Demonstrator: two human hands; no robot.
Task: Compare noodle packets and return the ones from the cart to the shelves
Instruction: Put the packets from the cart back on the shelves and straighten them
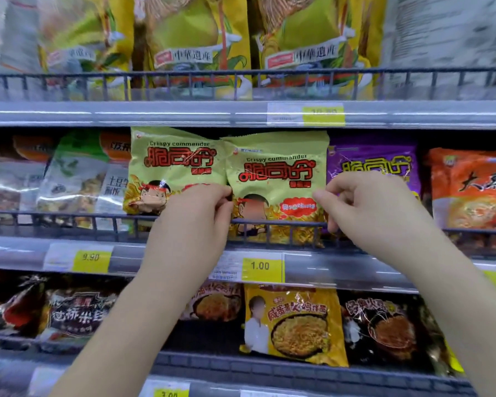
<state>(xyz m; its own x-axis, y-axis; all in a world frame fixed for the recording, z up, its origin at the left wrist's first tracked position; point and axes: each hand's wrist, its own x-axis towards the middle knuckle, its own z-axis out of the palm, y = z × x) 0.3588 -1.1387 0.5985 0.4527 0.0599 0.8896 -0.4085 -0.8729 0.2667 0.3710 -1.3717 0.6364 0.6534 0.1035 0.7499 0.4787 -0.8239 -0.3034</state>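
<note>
Two green "Crispy commander" noodle packets stand side by side on the middle shelf behind its wire rail [69, 217]. The right green packet [278, 179] sits between my hands. My left hand [196, 213] pinches its left edge, where it meets the left green packet [172, 164]. My right hand [367, 204] pinches the right edge of the same packet with curled fingers. The packet's bottom is tucked behind the rail.
A purple packet [375, 164] of the same brand and an orange packet [473, 187] stand to the right. Yellow bags [192, 38] fill the top shelf; dark and yellow packets [292, 325] line the lower one. Price tags [259, 266] hang on the shelf edges.
</note>
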